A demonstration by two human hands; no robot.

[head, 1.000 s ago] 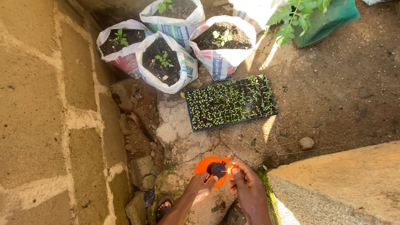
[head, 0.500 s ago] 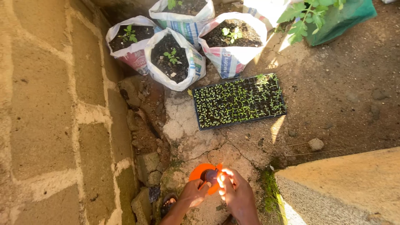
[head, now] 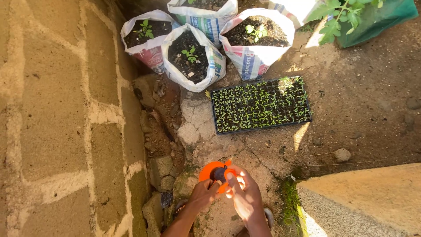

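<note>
Since the earlier frame our view has dipped slightly, and now our left hand (head: 202, 196) grips the orange sprayer top (head: 215, 174) low by the wall while our right hand (head: 244, 197) pinches its black cap (head: 218, 173); a slip could drop it near the seedling tray (head: 260, 105).

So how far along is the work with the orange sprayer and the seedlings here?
Done: the seedling tray is full of small sprouts, and the soil-filled sacks beside the block wall each hold a young plant. In hand: both hands, left hand and right hand, grip the orange sprayer at its dark top. Left: no spray or wet patches show on the tray, so watering looks not yet begun.
</note>
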